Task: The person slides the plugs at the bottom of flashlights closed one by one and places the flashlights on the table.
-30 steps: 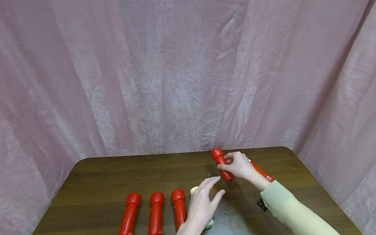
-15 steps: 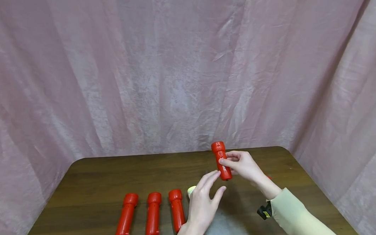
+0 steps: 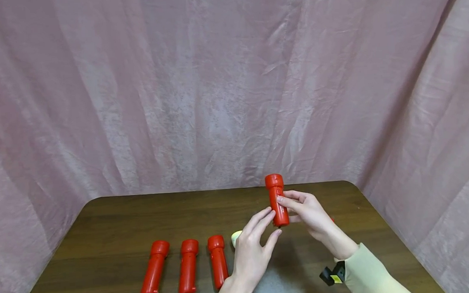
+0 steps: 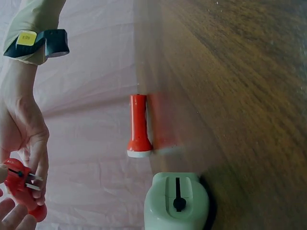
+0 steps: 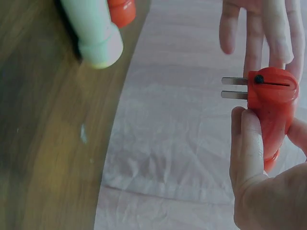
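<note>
My right hand (image 3: 311, 213) holds a red flashlight (image 3: 276, 193) above the table, fingers behind it and thumb on its front. Two metal plug prongs (image 5: 234, 88) stick out near the tail, beside a slot with a small black knob (image 5: 259, 79). My left hand (image 3: 250, 260) is raised at the flashlight's lower end, fingers extended and fingertips right at the body. In the right wrist view, left fingers (image 5: 280, 43) reach the tail end from the far side. The left thumb (image 4: 4, 172) lies at the tail in the left wrist view.
Three red flashlights (image 3: 188, 268) lie in a row on the wooden table (image 3: 115, 223). A pale green flashlight (image 4: 165, 211) is mostly hidden behind my left hand in the head view. Another red flashlight (image 4: 138, 120), white-rimmed, lies to the right. A pink curtain (image 3: 216, 98) hangs behind.
The right hand has turned the held flashlight more upright, its front toward me, and raised it slightly. The left fingertips have moved in to its lower end.
</note>
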The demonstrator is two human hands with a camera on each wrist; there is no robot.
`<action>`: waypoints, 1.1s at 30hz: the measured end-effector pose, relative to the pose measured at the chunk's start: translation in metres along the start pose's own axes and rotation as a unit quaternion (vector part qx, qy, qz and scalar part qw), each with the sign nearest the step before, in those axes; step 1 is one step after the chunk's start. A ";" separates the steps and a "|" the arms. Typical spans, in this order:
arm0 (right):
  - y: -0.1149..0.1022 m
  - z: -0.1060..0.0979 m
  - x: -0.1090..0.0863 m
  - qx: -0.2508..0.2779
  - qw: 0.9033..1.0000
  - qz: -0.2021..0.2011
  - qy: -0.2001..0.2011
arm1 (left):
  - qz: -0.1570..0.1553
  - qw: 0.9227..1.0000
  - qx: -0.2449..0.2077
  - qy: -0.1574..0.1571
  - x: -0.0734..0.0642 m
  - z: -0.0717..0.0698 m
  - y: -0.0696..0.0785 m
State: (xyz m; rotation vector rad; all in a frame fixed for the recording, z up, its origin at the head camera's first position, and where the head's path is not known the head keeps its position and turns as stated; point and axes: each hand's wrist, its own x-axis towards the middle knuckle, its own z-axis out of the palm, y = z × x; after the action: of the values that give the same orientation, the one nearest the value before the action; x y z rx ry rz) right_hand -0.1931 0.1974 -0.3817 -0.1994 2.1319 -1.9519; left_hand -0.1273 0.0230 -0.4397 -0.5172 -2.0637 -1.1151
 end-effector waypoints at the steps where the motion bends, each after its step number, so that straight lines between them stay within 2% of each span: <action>1: -0.001 0.001 -0.001 0.009 1.000 0.001 -0.004 | 0.006 1.000 -0.001 0.000 0.000 -0.001 0.000; 10: -0.002 0.004 -0.015 0.067 0.997 0.007 -0.041 | 0.053 0.999 0.013 0.006 -0.001 -0.009 0.003; 14: -0.001 0.007 -0.021 0.104 0.993 0.009 -0.061 | 0.068 0.998 0.014 0.004 -0.001 -0.013 0.004; 17: -0.001 0.008 -0.025 0.125 0.988 0.006 -0.086 | 0.095 0.995 0.016 0.002 -0.001 -0.018 0.003; 20: -0.001 0.009 -0.030 0.129 0.986 0.004 -0.106 | 0.151 0.988 0.030 0.008 -0.001 -0.024 -0.001; 23: -0.002 0.009 -0.034 0.117 0.987 0.006 -0.110 | 0.210 0.976 0.053 0.016 -0.001 -0.031 -0.006; 25: -0.002 0.009 -0.036 0.106 0.988 0.011 -0.111 | 0.238 0.969 0.065 0.014 -0.001 -0.036 -0.008; 30: 0.002 0.009 -0.041 0.093 0.989 0.015 -0.111 | 0.274 0.959 0.075 -0.016 -0.002 -0.045 -0.013; 33: 0.006 0.011 -0.043 0.093 0.990 0.007 -0.108 | 0.277 0.957 0.074 -0.036 -0.003 -0.050 -0.014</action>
State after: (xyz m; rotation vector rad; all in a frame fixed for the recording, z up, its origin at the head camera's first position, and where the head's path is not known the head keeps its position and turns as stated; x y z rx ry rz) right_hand -0.1480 0.1990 -0.3847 -0.3434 1.8002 -2.0059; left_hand -0.1138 -0.0266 -0.4312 -0.9962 -1.8686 -0.6127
